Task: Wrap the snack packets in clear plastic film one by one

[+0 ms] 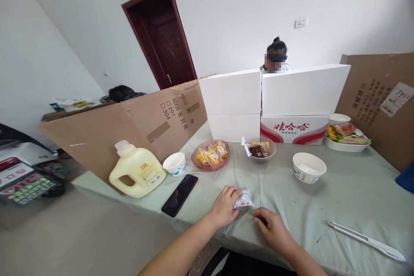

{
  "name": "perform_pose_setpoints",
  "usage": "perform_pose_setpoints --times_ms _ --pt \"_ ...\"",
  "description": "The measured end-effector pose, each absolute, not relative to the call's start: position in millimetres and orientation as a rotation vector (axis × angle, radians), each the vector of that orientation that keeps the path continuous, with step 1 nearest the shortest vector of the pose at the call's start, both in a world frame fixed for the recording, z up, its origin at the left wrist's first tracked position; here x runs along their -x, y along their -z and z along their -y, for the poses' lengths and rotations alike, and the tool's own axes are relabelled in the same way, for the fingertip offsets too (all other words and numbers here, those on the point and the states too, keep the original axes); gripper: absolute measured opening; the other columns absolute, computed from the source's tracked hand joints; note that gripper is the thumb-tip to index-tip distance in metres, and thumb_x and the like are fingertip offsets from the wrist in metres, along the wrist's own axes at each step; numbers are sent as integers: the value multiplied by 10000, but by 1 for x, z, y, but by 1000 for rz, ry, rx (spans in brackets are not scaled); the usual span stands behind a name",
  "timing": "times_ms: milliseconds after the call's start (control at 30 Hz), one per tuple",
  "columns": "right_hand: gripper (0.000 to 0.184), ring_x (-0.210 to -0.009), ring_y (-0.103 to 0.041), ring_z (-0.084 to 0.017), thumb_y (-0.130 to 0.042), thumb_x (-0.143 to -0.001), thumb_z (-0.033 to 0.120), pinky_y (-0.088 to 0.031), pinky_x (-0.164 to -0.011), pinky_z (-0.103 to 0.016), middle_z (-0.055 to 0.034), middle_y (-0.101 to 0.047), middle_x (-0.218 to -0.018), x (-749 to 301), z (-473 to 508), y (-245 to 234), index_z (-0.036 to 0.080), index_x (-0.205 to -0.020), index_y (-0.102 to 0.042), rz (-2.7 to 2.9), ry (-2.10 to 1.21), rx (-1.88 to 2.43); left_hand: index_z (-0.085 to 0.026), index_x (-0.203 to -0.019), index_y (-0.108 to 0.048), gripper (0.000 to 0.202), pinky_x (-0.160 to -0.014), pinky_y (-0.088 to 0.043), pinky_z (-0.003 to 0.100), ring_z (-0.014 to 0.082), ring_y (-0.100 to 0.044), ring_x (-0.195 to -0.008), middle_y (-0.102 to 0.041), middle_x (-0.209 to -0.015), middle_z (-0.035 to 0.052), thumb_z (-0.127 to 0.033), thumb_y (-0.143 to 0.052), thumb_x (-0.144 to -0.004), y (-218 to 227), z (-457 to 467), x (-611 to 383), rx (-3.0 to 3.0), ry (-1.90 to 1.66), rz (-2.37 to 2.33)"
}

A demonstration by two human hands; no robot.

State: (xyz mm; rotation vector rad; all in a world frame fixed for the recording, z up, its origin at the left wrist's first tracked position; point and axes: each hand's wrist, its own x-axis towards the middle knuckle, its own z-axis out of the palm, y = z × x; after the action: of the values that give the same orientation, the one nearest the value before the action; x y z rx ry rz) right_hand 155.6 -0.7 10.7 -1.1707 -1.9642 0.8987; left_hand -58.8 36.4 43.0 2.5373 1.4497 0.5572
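My left hand [225,205] is closed over a small white plastic packet [245,199] with red print, low over the front part of the table. Part of the packet lies hidden under my fingers. Just right of it rests my right hand [273,229], its fingers curled and thumb against the index finger; whatever may be inside the curl is hidden. A black smartphone [180,195] lies left of my left hand. Beyond my hands stand a pink glass bowl [195,161] of yellow-wrapped snacks and a clear bowl [271,152] with brown and yellow packets.
At left are a pale yellow jug [139,170] and a paper bowl [175,164]. Another paper bowl [309,168], a white utility knife [365,240] and a snack-filled oval dish [346,145] lie right. White boxes [234,95] and cardboard panels [152,125] wall the table; a person [276,58] sits behind.
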Motion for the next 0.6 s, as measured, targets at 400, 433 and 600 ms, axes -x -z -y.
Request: perform_pose_setpoints --times_ms 400,433,600 --pt "341 -800 -636 -183 -505 -869 404 -532 -738 -340 -72 -662 -966 -213 17 -7 200 -1130 -588 1727 -546 1561 -168 -1017 -646 299 -843 -481 356 224 -598 -919 -635 -1012 61 -339 -659 -771 -46 -47 -10 -2078 -678 -1339" --pt "331 -827 -639 -194 -506 -870 419 -528 -766 -353 -73 -666 -966 -224 20 -5 202 -1100 -604 1729 -459 1604 -172 -1031 -641 297 -881 -472 383 237 -585 -961 -617 -1045 78 -325 -658 -777 -40 -45 -16 -2151 -788 -1398" --pt "336 -1020 -591 -279 -462 -880 461 -451 -913 -470 -98 -669 -1059 -313 47 8 227 -1025 -655 1733 153 1769 -203 -1047 -631 221 -871 -492 399 230 -554 -971 -584 -1019 95 -274 -457 -931 -15 -28 -18 -2355 -1030 -1176"
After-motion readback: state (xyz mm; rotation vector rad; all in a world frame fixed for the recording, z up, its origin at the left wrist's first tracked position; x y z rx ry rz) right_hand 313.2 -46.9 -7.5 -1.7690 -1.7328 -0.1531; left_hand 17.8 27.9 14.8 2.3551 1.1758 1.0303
